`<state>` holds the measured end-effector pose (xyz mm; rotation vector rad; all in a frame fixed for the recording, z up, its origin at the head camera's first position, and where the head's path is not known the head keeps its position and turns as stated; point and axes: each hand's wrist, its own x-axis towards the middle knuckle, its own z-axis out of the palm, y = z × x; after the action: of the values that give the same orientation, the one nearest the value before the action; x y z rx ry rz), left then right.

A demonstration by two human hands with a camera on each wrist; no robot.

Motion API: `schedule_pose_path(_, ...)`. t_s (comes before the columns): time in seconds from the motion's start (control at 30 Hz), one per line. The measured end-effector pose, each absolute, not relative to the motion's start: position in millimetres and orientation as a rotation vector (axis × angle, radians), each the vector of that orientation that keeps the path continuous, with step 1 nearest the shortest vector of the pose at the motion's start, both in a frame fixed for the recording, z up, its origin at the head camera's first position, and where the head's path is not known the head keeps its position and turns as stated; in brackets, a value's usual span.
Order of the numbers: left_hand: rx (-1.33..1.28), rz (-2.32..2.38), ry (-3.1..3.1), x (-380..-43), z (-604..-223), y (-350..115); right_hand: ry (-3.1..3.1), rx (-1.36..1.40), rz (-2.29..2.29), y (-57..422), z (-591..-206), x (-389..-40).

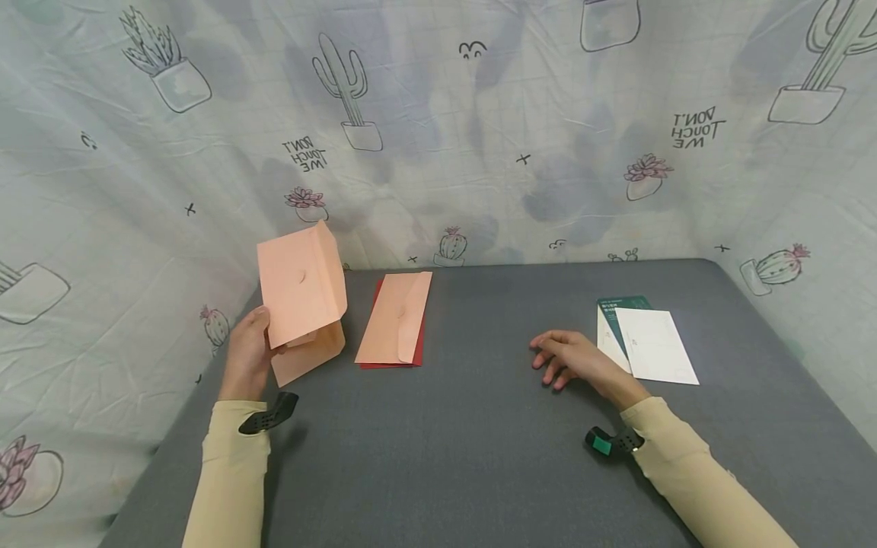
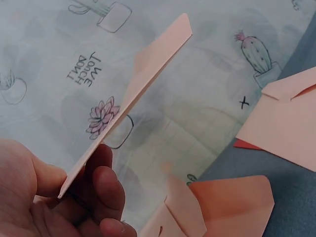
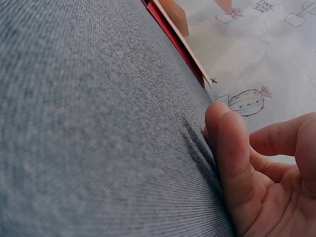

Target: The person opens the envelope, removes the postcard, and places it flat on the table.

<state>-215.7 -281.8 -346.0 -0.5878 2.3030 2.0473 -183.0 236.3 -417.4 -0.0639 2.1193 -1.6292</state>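
At the left side, my left hand [image 1: 245,356] pinches a light pink envelope [image 1: 296,285] by its lower edge, thumb on one side and fingers on the other. The left wrist view shows this envelope nearly edge-on, lifted clear of the table. Beneath it lies another pink envelope [image 1: 310,356] with its flap open, partly hidden. To the right, a closed pink envelope [image 1: 393,316] lies over a red one [image 1: 419,346]. My right hand [image 1: 575,358] is low over the grey table, fingers loosely bent and holding nothing; the cards are closest to it.
On the table's right side, a white card [image 1: 656,346] overlaps a dark green card [image 1: 633,303] and a cream-coloured card [image 1: 607,341]. A pale cactus-print cloth [image 1: 438,152] hangs behind and around the grey table [image 1: 438,457].
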Motion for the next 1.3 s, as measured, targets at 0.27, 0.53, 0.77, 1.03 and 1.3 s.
schedule_pose_path(0.27,-0.606,2.072,2.275,-216,-351,-289,2.103,-0.057,-1.64,236,-417,-183)
schedule_pose_path(0.53,-0.645,2.079,2.265,-217,-357,-296,2.1,-0.054,-1.639,236,-416,-183)
schedule_pose_path(0.77,-0.679,2.106,2.243,-217,-362,-300,2.101,-0.06,-1.643,236,-417,-183)
schedule_pose_path(1.03,-0.732,2.108,2.217,-218,-369,-304,2.094,-0.071,-1.644,237,-416,-182)
schedule_pose_path(1.3,-0.782,2.044,2.199,-221,-377,-308,2.091,-0.081,-1.645,237,-413,-181)
